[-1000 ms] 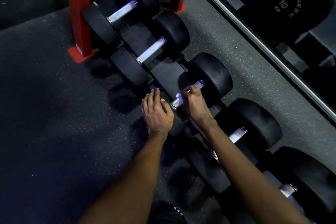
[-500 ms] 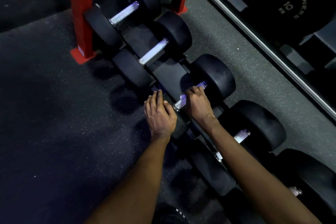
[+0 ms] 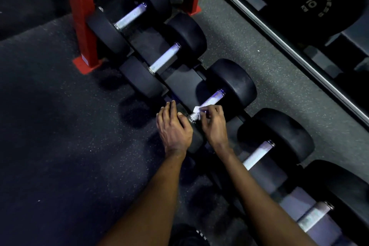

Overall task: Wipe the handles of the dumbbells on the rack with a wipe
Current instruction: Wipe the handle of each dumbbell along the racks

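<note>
Several black dumbbells with metal handles lie in a diagonal row on a low rack. My right hand (image 3: 213, 124) presses a small white wipe (image 3: 197, 110) around the near end of the third dumbbell's handle (image 3: 211, 100). My left hand (image 3: 173, 128) lies flat, fingers together, on that dumbbell's near head, which it mostly hides. The far head (image 3: 233, 84) is in full view. Bare handles of the neighbouring dumbbells show at upper left (image 3: 163, 58) and lower right (image 3: 257, 155).
A red rack frame (image 3: 82, 26) stands at the upper left over the first dumbbell (image 3: 130, 16). A mirror with a metal edge (image 3: 279, 44) runs along the right, reflecting a 10 kg weight (image 3: 317, 0). Dark speckled rubber floor (image 3: 60, 146) lies to the left.
My right hand has slid down the handle toward its near end, and the white wipe now shows at my fingertips. More of the handle's far part is uncovered. My left hand stays put.
</note>
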Available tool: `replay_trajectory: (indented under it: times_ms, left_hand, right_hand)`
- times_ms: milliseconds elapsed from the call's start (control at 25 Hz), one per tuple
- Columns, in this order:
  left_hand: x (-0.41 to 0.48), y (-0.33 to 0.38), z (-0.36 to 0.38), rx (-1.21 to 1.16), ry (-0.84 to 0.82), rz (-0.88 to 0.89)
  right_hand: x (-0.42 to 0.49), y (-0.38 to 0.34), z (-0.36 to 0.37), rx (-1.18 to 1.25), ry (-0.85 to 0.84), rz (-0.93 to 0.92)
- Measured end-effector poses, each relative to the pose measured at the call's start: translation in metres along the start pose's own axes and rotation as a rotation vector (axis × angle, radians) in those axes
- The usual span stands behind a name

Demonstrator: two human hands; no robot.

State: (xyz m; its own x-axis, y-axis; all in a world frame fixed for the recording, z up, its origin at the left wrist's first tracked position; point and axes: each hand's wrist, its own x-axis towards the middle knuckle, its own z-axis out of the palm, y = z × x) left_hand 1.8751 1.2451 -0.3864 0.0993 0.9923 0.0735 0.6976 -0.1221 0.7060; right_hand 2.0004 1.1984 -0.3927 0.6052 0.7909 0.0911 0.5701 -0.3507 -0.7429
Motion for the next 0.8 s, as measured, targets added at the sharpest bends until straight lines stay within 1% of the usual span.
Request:
replay_trajectory:
  times_ms: [80,120,200,280,360,440,480,640,720,800]
  left_hand:
    - [0.000,0.000,0.000,0.002,0.002,0.003]
    - [0.000,0.000,0.000,0.005,0.005,0.006]
    - [0.000,-0.001,0.000,0.009,0.006,0.008]
    - [-0.001,-0.001,0.000,0.007,0.015,0.020]
    - [0.000,0.000,0.000,0.006,0.036,0.025]
    - [0.000,-0.001,0.001,0.011,0.048,0.028]
    - [0.000,-0.001,0.001,0.015,0.053,0.033]
    - [0.000,-0.001,0.002,0.013,0.054,0.031]
    - [0.000,-0.001,0.001,0.018,0.051,0.029]
    - [0.000,-0.001,0.001,0.018,0.050,0.033]
  right_hand:
    - [-0.002,0.001,0.005,0.088,0.117,0.139]
    - [-0.005,0.002,0.009,0.128,0.142,0.222]
    - [-0.010,0.006,0.018,0.233,0.120,0.375]
    - [-0.010,0.009,0.023,0.407,0.089,0.527]
    - [-0.001,0.009,0.024,0.559,0.126,0.635]
    - [0.008,0.013,0.023,0.618,0.162,0.678]
    - [0.010,0.012,0.022,0.657,0.149,0.700]
    - [0.006,0.003,0.019,0.908,0.026,0.822]
    - [0.008,0.000,0.020,0.931,-0.073,0.841]
    - [0.014,0.002,0.018,0.963,-0.076,0.812]
